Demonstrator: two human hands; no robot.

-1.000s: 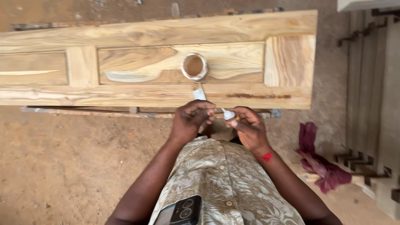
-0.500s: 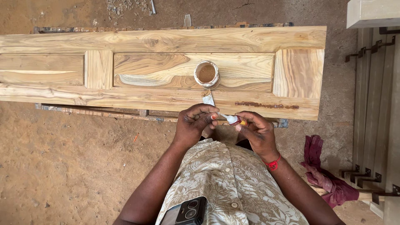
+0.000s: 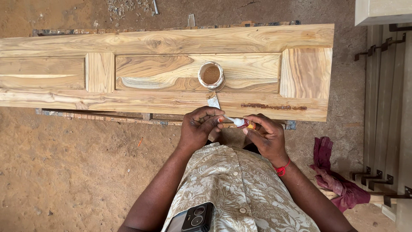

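Right hand (image 3: pixel 267 138) pinches a small glue tube (image 3: pixel 243 123) by its body; left hand (image 3: pixel 200 126) fingers pressed together on the thin nozzle tip. Tube is held over the near edge of the wooden door panel (image 3: pixel 171 43), below the cup of brown filler (image 3: pixel 211 75). Likely light, soft-walled, squeezes easily: grip mid-body, gently.

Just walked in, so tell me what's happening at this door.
A person stands over a wooden panelled door lying flat above the dirt floor. Both hands meet at its near edge around a small glue-like tube: the right hand grips its body, and the left hand pinches its thin white tip. A small round tub of brown powder sits on the door, with a putty knife beside it. A dark red rag lies on the floor to the right.
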